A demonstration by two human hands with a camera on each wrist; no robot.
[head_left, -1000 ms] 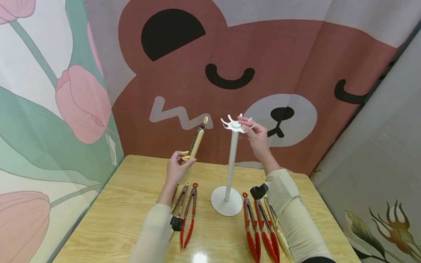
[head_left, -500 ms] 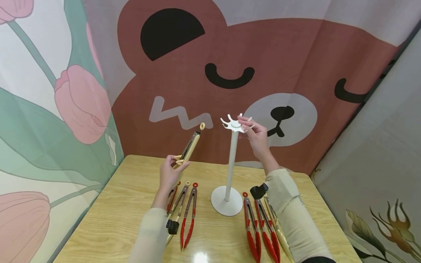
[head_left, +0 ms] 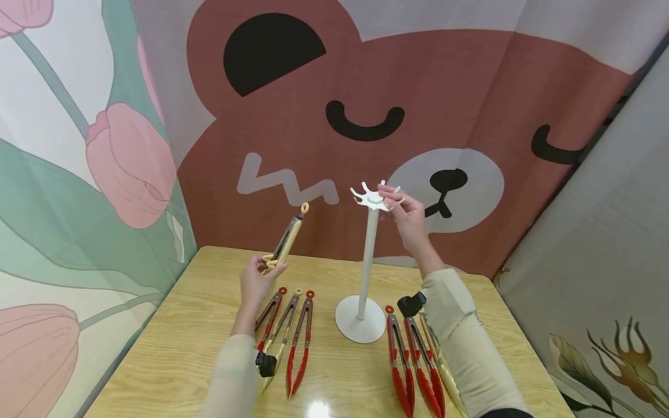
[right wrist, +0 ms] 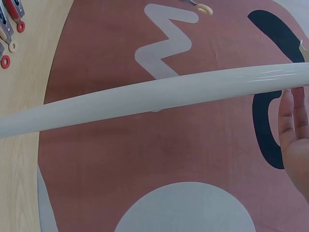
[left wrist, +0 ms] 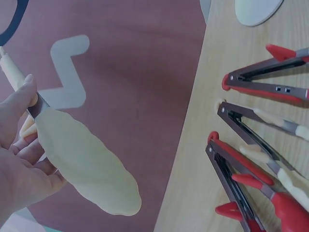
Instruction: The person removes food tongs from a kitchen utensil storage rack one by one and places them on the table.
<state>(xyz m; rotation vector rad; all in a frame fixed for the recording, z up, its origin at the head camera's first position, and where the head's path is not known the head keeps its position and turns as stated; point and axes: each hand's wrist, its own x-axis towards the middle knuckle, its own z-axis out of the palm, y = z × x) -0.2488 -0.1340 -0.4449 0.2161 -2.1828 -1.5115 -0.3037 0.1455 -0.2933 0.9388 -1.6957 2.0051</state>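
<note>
My left hand (head_left: 255, 284) grips cream-tipped tongs (head_left: 288, 239) around the middle, their ring end up, left of a white stand (head_left: 368, 261). In the left wrist view, the broad cream head of the tongs (left wrist: 89, 162) hangs below the fingers, facing the camera. My right hand (head_left: 412, 225) pinches one of the hooks at the stand's top, thumb and fingers about it. From the right wrist, the stand's pole (right wrist: 145, 99) crosses the view, with straight-looking fingers (right wrist: 287, 116) beside it; the thumb is hidden there. The hooks bear nothing.
On the wooden table (head_left: 172, 348), red tongs (head_left: 299, 348) and others, cream and red, lie left of the stand's round base (head_left: 345, 319). Several more, including red tongs (head_left: 401, 371), lie at right, partly under the right sleeve. A bear-print curtain (head_left: 272, 128) hangs behind.
My left hand has moved left and down with the cream tongs, away from the stand, uncovering red tongs on the table. The right hand stays at the hook.
</note>
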